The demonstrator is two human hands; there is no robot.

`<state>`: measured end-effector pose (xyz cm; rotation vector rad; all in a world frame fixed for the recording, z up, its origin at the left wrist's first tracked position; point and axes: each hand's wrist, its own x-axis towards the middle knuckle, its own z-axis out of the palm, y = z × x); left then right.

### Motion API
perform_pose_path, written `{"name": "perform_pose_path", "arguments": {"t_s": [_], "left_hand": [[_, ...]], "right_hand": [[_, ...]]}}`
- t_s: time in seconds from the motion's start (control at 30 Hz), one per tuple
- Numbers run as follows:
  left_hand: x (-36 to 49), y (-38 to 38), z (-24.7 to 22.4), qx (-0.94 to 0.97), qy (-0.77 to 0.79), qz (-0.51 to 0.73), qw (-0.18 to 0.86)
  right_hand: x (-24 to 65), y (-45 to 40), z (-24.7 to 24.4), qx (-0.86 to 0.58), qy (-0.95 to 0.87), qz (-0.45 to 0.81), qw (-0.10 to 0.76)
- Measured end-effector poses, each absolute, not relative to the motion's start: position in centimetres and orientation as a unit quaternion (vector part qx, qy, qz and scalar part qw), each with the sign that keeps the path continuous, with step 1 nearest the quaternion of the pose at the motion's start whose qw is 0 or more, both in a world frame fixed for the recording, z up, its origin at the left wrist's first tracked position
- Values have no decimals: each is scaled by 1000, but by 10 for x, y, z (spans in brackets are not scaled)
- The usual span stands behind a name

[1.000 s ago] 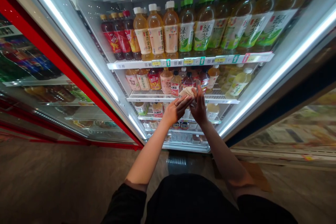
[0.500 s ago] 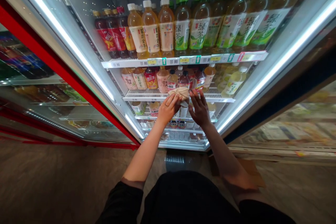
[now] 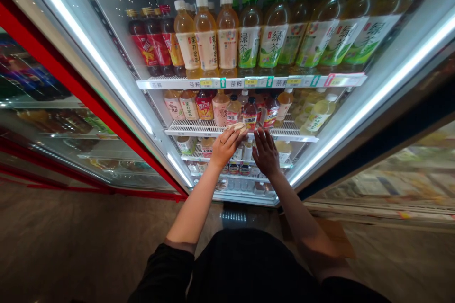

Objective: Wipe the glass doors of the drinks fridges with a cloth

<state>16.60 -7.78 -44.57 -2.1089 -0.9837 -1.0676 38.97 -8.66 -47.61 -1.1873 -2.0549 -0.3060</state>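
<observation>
A pale cloth is in my left hand, which wears a ring and has its fingers over the cloth at the front edge of the middle shelf. Just to the right, my right hand has its fingers spread near the same edge and holds nothing. Behind the hands stand small bottles, among them a dark-capped one and a red-labelled one.
Above is a shelf edge with price tags, under large green-capped bottles and white-capped bottles. Lower shelves hold more bottles. A red door frame runs along the left; cardboard lies on the floor at right.
Both hands have drawn slightly down and left. The cloth is lower and shows less, and the dark-capped bottle's label is now uncovered.
</observation>
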Motion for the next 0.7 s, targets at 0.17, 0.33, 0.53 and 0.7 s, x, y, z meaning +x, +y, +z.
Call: {"name": "perform_pose_path", "arguments": {"t_s": [0.17,0.33,0.53,0.7], "left_hand": [[183,-73,-445,-771,-433,-394,253],[170,-78,-450,-802,-396,-354,274],[171,-79,-451,-760,-439,-385,286],[181,-73,-451,-765,-432,-375,296]], "right_hand": [[383,-81,-491,-466,-809,-113,340],[383,-66,-510,-463,-815,-114,330],[377,-57,-524,-462,-805,-132,348],[374,-59,-520,-466,-804,-122,349]]}}
